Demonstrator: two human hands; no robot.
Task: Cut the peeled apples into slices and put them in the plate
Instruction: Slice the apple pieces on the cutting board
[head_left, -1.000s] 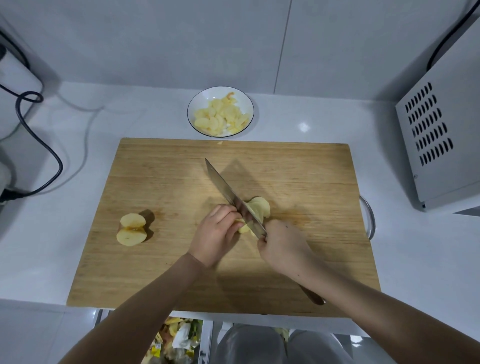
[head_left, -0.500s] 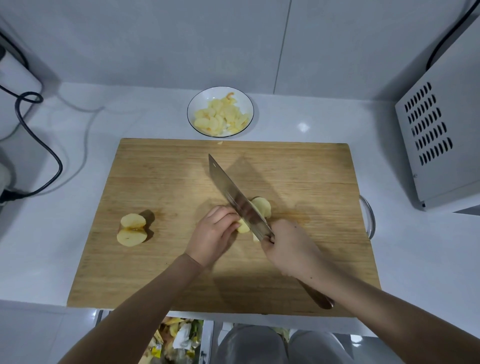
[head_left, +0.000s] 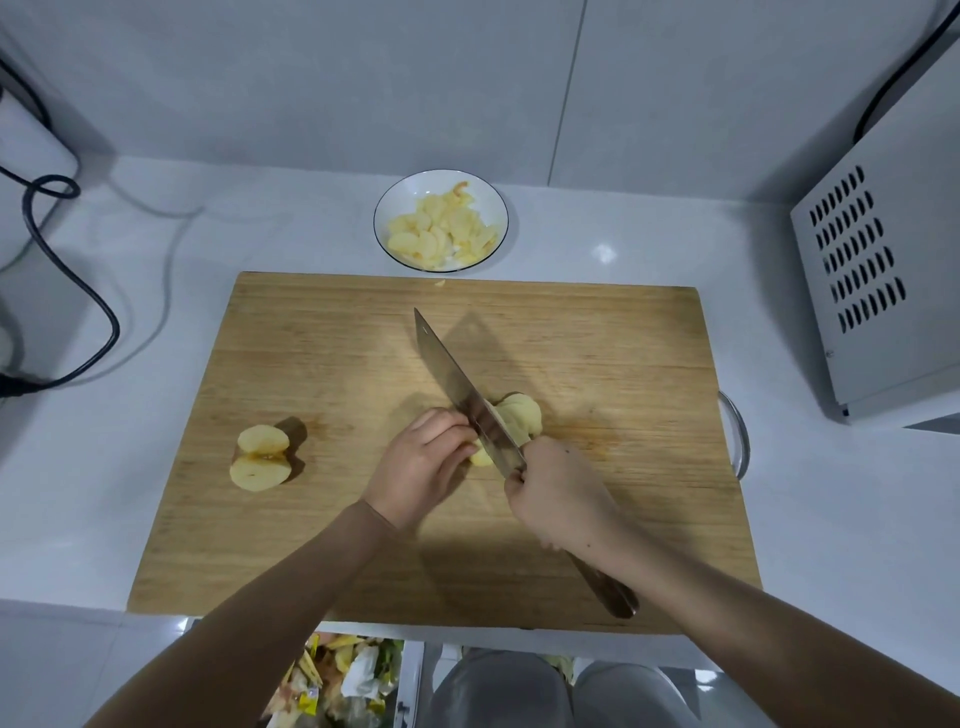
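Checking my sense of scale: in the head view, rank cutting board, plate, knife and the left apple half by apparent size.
1. cutting board
2. knife and plate, unranked: knife longer, plate broader and farther away
3. apple half

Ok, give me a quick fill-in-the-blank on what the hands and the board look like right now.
1. The right hand grips the knife by its ____.
2. The plate beyond the board holds apple ____.
3. The spare apple piece lies on the board to the ____ of the left hand, which holds the apple under the blade.

Missing words: handle; slices; left.
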